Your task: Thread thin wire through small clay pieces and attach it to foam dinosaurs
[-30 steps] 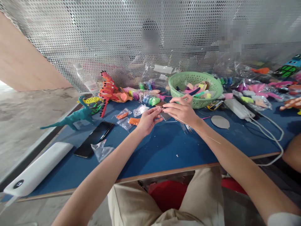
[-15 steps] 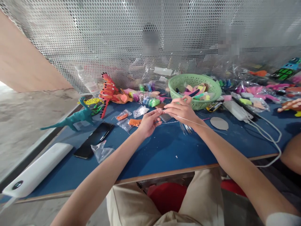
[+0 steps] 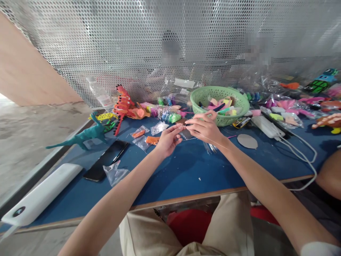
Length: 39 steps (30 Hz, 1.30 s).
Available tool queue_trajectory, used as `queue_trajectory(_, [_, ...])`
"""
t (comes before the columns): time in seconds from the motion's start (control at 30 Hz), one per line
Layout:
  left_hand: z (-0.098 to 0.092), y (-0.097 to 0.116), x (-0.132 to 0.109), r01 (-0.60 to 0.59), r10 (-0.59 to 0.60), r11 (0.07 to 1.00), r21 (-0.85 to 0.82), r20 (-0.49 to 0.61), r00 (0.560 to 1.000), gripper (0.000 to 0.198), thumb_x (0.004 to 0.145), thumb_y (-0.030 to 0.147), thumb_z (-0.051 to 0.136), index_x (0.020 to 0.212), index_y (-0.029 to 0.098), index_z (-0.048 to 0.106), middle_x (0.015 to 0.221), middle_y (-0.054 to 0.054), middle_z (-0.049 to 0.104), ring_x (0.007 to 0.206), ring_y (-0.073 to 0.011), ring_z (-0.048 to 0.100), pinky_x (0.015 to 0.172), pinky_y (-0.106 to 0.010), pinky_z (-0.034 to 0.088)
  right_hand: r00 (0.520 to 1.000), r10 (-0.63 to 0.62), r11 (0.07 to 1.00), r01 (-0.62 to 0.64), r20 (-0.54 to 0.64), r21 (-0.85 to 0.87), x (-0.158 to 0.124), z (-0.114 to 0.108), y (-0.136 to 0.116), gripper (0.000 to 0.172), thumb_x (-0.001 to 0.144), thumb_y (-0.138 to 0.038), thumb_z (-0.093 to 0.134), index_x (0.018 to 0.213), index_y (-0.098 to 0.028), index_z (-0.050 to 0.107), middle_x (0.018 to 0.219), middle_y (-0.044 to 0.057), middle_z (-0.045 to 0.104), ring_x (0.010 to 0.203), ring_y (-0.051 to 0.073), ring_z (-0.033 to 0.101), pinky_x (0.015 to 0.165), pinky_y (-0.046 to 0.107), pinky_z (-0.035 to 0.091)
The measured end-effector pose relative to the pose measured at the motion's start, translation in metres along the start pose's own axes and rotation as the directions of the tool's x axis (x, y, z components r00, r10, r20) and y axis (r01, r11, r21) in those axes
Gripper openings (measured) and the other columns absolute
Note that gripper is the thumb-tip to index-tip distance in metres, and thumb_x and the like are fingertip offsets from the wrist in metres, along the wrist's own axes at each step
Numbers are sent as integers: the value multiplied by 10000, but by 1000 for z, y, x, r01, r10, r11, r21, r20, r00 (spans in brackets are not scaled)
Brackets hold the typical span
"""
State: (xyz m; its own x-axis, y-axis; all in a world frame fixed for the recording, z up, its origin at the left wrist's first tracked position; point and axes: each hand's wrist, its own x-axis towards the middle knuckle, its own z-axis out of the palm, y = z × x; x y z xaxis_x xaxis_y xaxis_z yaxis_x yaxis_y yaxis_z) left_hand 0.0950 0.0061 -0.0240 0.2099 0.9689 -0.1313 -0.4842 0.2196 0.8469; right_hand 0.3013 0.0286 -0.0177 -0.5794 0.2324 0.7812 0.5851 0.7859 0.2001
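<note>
Thin, pale wires (image 3: 194, 138) run between my two hands above the blue table. My left hand (image 3: 169, 139) pinches them between thumb and forefinger, its other fingers curled. My right hand (image 3: 205, 125) closes its fingertips on the wire just beside the left fingertips; one strand trails back along my right forearm. Several more loose wires (image 3: 210, 147) lie on the table beneath my right hand. An orange clay piece (image 3: 152, 140) and small clear bags (image 3: 141, 142) sit left of my left hand. The exact point where the wires meet is too small to make out.
Behind my right hand stands a green basket (image 3: 195, 96) of clay pieces. Clay dinosaurs, one teal (image 3: 92, 133) and one red (image 3: 124, 105), stand at left. A black phone (image 3: 103, 161) and a white power bank (image 3: 44, 193) lie nearer. A grey disc (image 3: 247, 141) and white cables (image 3: 301, 151) lie right.
My hands stay together at nearly the same place on the wires. The right fingers have shifted slightly, and the strand trailing past my right forearm lies closer along it.
</note>
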Motion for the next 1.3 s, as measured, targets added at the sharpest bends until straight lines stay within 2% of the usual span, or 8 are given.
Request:
queue_trajectory(0.23, [0,1,0,8,-8,999,35,-11,1000,271,747,170,840,994,152,730,738,30,636,476,-10,498,444,-130,504,1000,-7,1000,7,-13,-19,-1,-2,0,209,971,-216,645,1151,-303,708,1214,-45,736,1127,221,578,990,435,351])
queue_trajectory(0.33, [1,2,-1,-1,1,997,78,2,1000,314,711,204,873,988,153,735,737,33,614,473,-2,462,425,-122,462,1000,11,1000,-10,21,-27,-1,-4,1,259,968,-220,652,1203,-318,701,1221,-40,734,1132,225,562,980,428,347])
queue_trajectory(0.57, [2,4,-3,-25,28,988,152,-18,999,350,670,263,901,963,152,745,726,36,592,474,-3,434,413,-133,410,1000,5,994,-5,-4,-107,1,-7,0,182,975,-270,654,1126,-328,738,1146,-58,756,1069,209,537,971,420,279])
queue_trajectory(0.73, [0,4,-3,-30,34,984,177,-18,999,350,700,238,876,1015,147,754,721,23,620,487,-17,470,445,-150,444,1000,-9,989,11,15,-147,-1,-3,2,257,964,-302,674,1212,-361,704,1150,-45,751,1090,217,524,969,436,244])
queue_trajectory(0.83, [0,3,-2,-38,40,989,141,-11,999,304,749,194,837,1033,139,743,781,5,664,498,-17,483,527,-178,530,1000,-10,992,8,-10,-127,-2,-2,2,177,947,-316,693,1113,-361,736,1194,-54,732,1107,222,521,974,434,265])
queue_trajectory(0.9, [-1,2,-1,-53,50,994,92,32,998,269,788,158,801,1046,128,733,854,-16,695,525,-16,501,669,-229,601,1000,8,994,-10,-26,-108,-2,-2,1,139,946,-314,691,1069,-355,742,1222,-56,720,1118,227,526,978,433,285])
queue_trajectory(1.0, [-1,-1,0,-60,55,997,46,94,994,242,811,125,774,1047,107,723,867,-26,704,570,-21,532,865,-301,605,999,35,996,-35,2,-76,-2,-3,0,158,961,-281,667,1086,-350,734,1230,-56,717,1127,227,544,980,431,311])
queue_trajectory(1.3, [0,-6,1,-150,141,983,103,87,986,228,818,187,768,1032,114,742,827,-16,655,671,-55,548,892,-284,547,998,47,999,-47,34,-16,-3,-2,-1,226,994,-213,604,1161,-322,709,1203,-37,743,1138,224,588,993,445,333])
